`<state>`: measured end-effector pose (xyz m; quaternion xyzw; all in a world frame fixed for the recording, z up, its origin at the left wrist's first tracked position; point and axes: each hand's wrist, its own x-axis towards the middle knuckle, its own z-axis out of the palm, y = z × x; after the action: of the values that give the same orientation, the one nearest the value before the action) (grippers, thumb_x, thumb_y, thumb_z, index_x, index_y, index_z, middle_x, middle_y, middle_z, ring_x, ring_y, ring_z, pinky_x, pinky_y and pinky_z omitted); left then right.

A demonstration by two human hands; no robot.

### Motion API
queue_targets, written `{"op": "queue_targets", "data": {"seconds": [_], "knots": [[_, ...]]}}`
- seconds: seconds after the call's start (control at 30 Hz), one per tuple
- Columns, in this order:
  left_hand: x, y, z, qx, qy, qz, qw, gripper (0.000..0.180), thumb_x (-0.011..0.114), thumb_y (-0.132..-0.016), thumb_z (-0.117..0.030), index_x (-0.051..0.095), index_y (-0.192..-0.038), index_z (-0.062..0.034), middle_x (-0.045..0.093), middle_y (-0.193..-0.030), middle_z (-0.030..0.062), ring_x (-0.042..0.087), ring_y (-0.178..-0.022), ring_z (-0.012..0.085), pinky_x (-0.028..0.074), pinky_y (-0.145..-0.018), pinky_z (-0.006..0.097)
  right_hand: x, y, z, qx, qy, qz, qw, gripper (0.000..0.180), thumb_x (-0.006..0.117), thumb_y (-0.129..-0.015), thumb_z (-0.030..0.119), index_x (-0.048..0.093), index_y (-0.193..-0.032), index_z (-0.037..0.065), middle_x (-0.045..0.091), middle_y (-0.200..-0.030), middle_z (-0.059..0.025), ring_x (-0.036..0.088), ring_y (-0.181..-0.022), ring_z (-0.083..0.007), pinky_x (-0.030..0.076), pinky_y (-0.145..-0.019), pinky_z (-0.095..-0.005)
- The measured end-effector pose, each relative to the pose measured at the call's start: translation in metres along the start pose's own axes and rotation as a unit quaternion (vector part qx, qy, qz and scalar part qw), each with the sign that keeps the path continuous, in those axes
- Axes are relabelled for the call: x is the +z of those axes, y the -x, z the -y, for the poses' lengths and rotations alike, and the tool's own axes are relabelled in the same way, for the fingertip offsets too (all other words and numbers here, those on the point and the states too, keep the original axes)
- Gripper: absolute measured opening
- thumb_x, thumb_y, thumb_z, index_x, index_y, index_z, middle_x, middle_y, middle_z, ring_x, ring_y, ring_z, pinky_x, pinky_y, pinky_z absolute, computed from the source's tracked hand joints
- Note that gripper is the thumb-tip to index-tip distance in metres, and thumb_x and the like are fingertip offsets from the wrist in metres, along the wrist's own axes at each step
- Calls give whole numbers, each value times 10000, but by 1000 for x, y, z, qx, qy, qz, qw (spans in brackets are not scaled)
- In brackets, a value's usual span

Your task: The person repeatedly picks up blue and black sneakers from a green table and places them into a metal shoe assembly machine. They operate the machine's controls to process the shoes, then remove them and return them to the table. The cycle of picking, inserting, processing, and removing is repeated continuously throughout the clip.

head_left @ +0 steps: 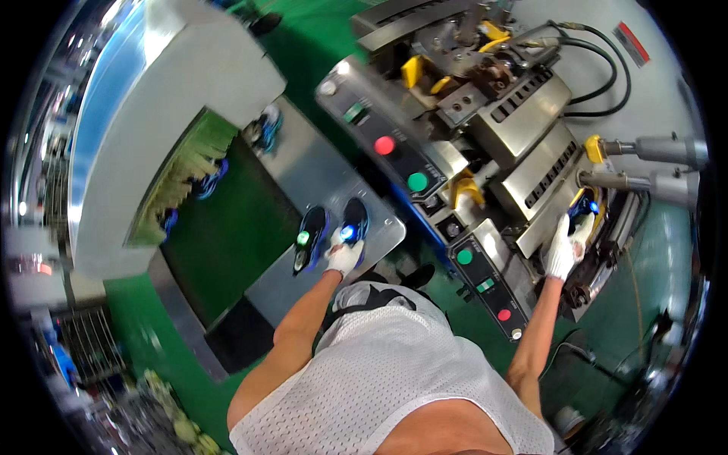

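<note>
At centre of the head view, the left hand [345, 256], in a white glove, has its grip closed over the heel end of a dark shoe [353, 224] with blue trim and a bright blue spot at its opening; this shoe lies on the grey metal worktop [303, 167] at the mouth of a green conveyor belt [227, 235]. Just beside it, to the left and apart from the hand, lies a second dark shoe [311, 236] of the same kind, showing a green spot at its opening. Farther up the belt, more blue-trimmed shoes [265, 129] emerge from under the green fringe curtain [182, 178] of a large white tunnel housing [174, 83]. At right, the right hand [563, 250], also white-gloved, has its grip wrapped around a third dark shoe [585, 208], which sits upright on the metal press machine [523, 129] and shows a blue spot at its top; yellow parts flank it. Signs and controls: a black control panel [394, 155] carries a round red button [384, 145] above a round green button [417, 181]; a lower panel [485, 284] carries a green button [464, 256] and a red one [503, 315]. A narrow red rectangular label [632, 42] sits on the grey machine surface at upper right. Two black hoses [607, 53] loop beside it. The floor [318, 38] is green.
</note>
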<state>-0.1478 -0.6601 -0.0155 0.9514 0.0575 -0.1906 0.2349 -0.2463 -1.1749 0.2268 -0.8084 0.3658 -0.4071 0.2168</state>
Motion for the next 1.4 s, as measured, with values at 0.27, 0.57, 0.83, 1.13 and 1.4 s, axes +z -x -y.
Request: {"op": "queue_targets", "data": {"seconds": [0.27, 0.57, 0.83, 1.13, 1.4], "knots": [[-77, 13, -14, 50, 103, 129, 985, 873, 799, -800, -435, 417, -1465, -16, 524, -1415, 269, 512, -1325, 423, 396, -1114, 479, 74, 224, 45, -246, 334, 336, 846, 1026, 789, -776, 276, 222, -1563, -58, 171, -1627, -316, 204, -1497, -479, 130, -1239, -530], [-161, 1, 96, 132, 172, -96, 971, 811, 850, -767, -266, 439, -1395, 43, 509, -1369, 283, 527, -1253, 421, 441, -1069, 465, 139, 336, 169, -65, 93, 537, 836, 1074, 834, -752, 404, 264, -1527, -74, 410, -1484, -305, 391, -1401, -409, 322, -1160, -465], [-77, -28, 113, 112, 222, 17, 968, 819, 835, -760, -230, 418, -1431, -17, 584, -1330, 210, 615, -1177, 378, 477, -1020, 447, 237, 428, 223, 240, 17, 407, 881, 749, 806, -741, 348, 510, -1351, 30, 625, -1241, -275, 623, -1152, -410, 491, -1008, -445], [-91, 6, 2, 198, 100, 237, 946, 488, 756, -849, -404, 685, -1110, 2, 728, -1032, 181, 692, -934, 339, 526, -841, 464, 81, 362, 195, 496, -223, 288, 788, 608, 826, -755, 409, 642, -1158, -7, 697, -1023, -141, 650, -887, -198, 547, -778, -359], [-37, 165, -114, 422, -96, 419, 798, 758, 769, -802, -556, 644, -1235, 52, 705, -1153, 213, 676, -1078, 327, 502, -958, 409, -140, 448, 107, 654, -269, -93, 701, 329, 826, -783, 114, 670, -1070, 78, 677, -880, -20, 624, -653, -141, 548, -593, -321]]}}
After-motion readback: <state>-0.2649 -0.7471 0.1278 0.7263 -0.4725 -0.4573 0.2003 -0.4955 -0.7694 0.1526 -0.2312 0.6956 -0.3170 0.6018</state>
